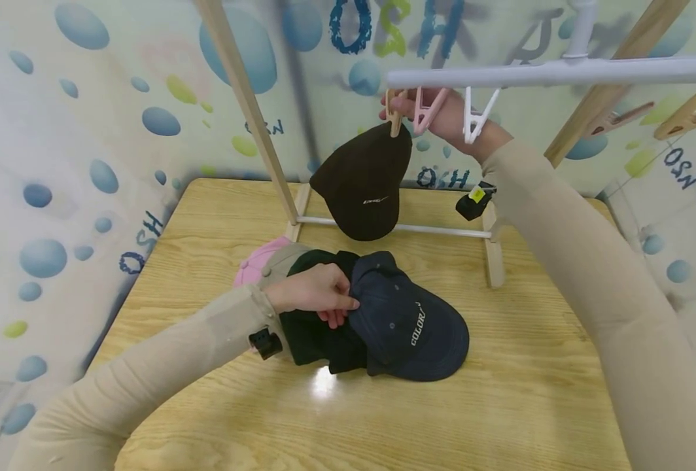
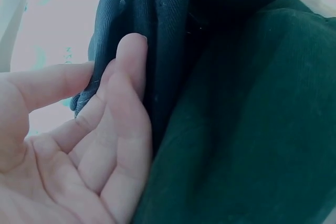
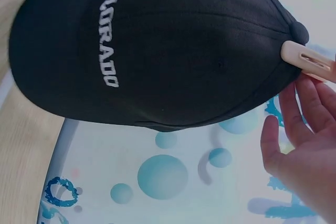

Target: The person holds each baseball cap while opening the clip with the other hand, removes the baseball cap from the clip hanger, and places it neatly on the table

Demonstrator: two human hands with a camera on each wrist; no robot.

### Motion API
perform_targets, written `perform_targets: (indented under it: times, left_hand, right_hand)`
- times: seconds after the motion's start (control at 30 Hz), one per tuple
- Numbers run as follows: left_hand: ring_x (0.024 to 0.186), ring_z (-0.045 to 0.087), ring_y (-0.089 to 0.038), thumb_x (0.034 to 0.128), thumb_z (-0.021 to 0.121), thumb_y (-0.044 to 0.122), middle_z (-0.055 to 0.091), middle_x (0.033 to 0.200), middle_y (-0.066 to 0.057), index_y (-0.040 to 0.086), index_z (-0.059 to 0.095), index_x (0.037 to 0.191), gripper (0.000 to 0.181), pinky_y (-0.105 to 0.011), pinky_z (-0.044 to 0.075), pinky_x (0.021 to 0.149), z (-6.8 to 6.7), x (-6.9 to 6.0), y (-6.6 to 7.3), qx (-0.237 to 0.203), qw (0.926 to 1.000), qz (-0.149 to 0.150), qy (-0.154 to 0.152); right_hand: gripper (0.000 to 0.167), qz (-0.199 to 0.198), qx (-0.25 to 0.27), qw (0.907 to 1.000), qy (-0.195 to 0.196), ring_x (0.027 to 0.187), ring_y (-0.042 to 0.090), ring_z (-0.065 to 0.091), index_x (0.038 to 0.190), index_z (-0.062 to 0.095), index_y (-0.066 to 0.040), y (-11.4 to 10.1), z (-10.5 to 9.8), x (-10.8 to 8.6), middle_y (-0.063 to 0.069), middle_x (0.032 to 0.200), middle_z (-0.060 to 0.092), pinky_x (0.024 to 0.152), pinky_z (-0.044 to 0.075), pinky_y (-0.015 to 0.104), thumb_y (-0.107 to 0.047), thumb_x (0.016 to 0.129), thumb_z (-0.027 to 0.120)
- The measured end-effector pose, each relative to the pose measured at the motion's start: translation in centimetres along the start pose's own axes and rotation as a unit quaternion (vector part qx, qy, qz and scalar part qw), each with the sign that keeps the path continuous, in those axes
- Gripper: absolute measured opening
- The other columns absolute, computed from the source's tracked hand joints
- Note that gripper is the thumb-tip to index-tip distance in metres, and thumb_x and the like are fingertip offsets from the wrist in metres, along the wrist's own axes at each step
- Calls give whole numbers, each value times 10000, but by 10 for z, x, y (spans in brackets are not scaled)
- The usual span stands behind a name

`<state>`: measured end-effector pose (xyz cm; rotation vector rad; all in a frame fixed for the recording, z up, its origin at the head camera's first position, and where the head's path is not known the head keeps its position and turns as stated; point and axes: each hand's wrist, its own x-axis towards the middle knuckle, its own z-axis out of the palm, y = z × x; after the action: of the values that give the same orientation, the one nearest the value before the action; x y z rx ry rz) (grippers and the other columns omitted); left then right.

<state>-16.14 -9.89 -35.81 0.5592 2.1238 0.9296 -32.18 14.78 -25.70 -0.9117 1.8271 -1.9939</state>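
A dark brown baseball cap (image 1: 365,183) with white lettering hangs by its crown from a beige clothespin (image 1: 394,112). My right hand (image 1: 436,118) pinches that clothespin at its upper end; in the right wrist view the thumb is out of frame, and the clothespin's tip lies on the cap beside its top button. On the table, my left hand (image 1: 315,288) pinches the edge of a navy cap (image 1: 389,314) with white lettering. That cap lies at the right end of an overlapping row, against a dark green cap (image 2: 252,114). Beige (image 1: 277,261) and pink caps (image 1: 256,261) lie farther left.
A white bar (image 1: 554,72) crosses above, carrying a pink clothespin (image 1: 427,114), a white clothespin (image 1: 476,118) and others farther right. Wooden posts (image 1: 250,108) and a low white crossbar (image 1: 436,230) stand on the wooden table (image 1: 519,405). Patterned walls enclose the back and sides.
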Motion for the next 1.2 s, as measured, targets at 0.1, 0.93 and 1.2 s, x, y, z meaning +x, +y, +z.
perform_targets:
  times: [0.1, 0.93, 1.2]
  left_hand:
    - [599, 670, -171, 938, 642, 145, 676, 675, -54, 17, 664, 703, 269, -283, 539, 577, -2, -2, 0, -5, 9999, 91, 60]
    - [1070, 589, -269, 948, 609, 245, 639, 1163, -152, 29, 625, 1211, 340, -400, 452, 897, -113, 22, 71, 2037, 9429, 578, 2570]
    - [942, 617, -227, 952, 608, 254, 670, 1077, -113, 32, 658, 1141, 296, -356, 475, 814, -107, 44, 94, 1855, 9486, 707, 2464]
  right_hand:
    - [129, -261, -1085, 9938, -27, 1058, 306, 538, 916, 625, 49, 0, 2, -4, 147, 1009, 607, 994, 367, 323, -26, 972, 536]
    - [436, 946, -1377, 9852, -377, 1254, 287, 444, 1399, 426, 15, -7, 1, -30, 187, 1346, 486, 1057, 284, 409, -139, 1001, 520]
    - [490, 1047, 237, 9909, -810, 1274, 256, 391, 1419, 352, 63, -3, -2, -30, 170, 1392, 403, 1096, 253, 346, -128, 1003, 528]
